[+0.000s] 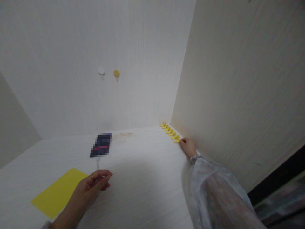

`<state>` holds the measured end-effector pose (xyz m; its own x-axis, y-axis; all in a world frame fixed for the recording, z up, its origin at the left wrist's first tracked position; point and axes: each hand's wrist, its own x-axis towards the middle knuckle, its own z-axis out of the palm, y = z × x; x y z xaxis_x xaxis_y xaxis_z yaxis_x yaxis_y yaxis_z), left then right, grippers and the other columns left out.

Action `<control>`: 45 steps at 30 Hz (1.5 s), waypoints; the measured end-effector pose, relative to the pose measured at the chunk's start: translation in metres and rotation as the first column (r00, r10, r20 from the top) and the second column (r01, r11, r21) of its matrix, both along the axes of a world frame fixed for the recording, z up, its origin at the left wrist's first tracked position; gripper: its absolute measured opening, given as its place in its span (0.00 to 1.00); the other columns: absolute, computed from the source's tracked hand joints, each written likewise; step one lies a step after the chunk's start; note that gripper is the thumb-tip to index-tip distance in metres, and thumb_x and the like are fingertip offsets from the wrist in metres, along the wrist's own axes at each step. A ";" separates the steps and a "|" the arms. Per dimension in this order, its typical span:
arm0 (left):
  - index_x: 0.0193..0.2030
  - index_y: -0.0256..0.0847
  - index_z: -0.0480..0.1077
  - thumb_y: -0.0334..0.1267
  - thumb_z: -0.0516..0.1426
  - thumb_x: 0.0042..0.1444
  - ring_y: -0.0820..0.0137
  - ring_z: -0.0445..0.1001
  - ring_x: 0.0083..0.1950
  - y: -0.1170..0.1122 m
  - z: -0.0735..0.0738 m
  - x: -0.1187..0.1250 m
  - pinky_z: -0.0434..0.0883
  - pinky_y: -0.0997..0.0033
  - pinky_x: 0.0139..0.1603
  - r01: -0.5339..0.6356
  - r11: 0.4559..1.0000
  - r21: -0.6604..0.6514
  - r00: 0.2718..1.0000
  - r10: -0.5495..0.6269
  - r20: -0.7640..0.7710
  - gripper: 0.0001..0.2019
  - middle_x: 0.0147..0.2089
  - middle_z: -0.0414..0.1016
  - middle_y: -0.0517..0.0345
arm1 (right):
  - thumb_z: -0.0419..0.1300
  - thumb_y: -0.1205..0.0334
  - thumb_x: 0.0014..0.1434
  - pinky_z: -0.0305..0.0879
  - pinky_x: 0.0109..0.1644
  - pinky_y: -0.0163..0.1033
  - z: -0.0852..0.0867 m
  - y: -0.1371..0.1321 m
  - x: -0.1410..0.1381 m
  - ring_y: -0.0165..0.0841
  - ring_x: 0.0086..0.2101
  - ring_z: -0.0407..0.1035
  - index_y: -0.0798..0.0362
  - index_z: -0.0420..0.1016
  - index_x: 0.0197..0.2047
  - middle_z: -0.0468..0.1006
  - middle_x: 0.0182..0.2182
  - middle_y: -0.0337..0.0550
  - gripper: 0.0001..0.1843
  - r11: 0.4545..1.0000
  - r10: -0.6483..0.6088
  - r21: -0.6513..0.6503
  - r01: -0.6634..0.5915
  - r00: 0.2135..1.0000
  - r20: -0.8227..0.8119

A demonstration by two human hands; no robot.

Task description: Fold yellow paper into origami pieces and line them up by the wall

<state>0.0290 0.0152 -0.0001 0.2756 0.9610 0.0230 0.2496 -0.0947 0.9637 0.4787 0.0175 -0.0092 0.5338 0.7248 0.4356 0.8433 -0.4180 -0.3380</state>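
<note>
My right hand point(188, 147) reaches to the right wall, fingers pinched at the near end of a row of small yellow folded paper pieces point(170, 132) lined along the wall's foot. My left hand point(96, 183) rests on the white table point(143, 178) with its fingers loosely curled and nothing visible in them, a ring on one finger. It lies just right of a yellow paper sheet point(58, 192), and a dark phone point(101, 145) lies beyond it.
Two round hooks, one white point(101, 71) and one yellow point(116, 74), stick on the back wall. Pale wood-grain walls close the table at the back and right. A dark gap shows at the lower right.
</note>
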 end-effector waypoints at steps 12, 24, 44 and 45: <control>0.33 0.39 0.70 0.52 0.57 0.38 0.69 0.70 0.28 0.002 -0.005 -0.001 0.67 0.73 0.30 -0.006 1.000 -0.004 1.000 0.006 -0.011 0.20 0.26 0.73 0.56 | 0.50 0.58 0.51 0.54 0.29 0.33 0.002 -0.001 -0.004 0.34 0.29 0.68 0.57 0.75 0.31 0.76 0.29 0.50 0.15 1.000 -0.017 -0.015 0.017 1.000 0.023; 0.34 0.39 0.70 0.51 0.56 0.40 0.69 0.70 0.29 -0.002 0.001 -0.001 0.67 0.73 0.31 0.003 1.000 0.007 1.000 -0.003 -0.025 0.19 0.29 0.73 0.55 | 0.52 0.57 0.49 0.53 0.27 0.32 0.000 -0.001 -0.003 0.33 0.27 0.68 0.57 0.74 0.29 0.76 0.26 0.47 0.14 0.999 -0.019 0.042 0.020 1.000 -0.011; 0.32 0.35 0.67 0.47 0.54 0.44 0.71 0.70 0.27 -0.034 0.019 -0.022 0.66 0.73 0.30 -0.110 0.983 0.147 0.986 0.090 0.137 0.15 0.22 0.69 0.58 | 0.50 0.65 0.53 0.53 0.37 0.35 0.029 -0.028 -0.264 0.30 0.30 0.62 0.54 0.68 0.28 0.70 0.24 0.40 0.07 0.714 0.559 0.313 -0.626 0.779 0.283; 0.33 0.35 0.67 0.46 0.54 0.44 0.71 0.70 0.27 -0.034 0.016 -0.026 0.67 0.73 0.30 -0.125 0.979 0.161 0.984 0.101 0.148 0.15 0.22 0.70 0.58 | 0.50 0.65 0.53 0.53 0.37 0.36 0.028 -0.027 -0.282 0.31 0.30 0.62 0.54 0.68 0.28 0.70 0.24 0.41 0.07 0.683 0.594 0.302 -0.665 0.746 0.302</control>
<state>0.0029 -0.0185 0.0162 0.1481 0.9647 0.2178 0.1339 -0.2378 0.9620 0.1965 -0.0095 0.0185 -0.0955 0.6262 0.7738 0.9163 0.3591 -0.1775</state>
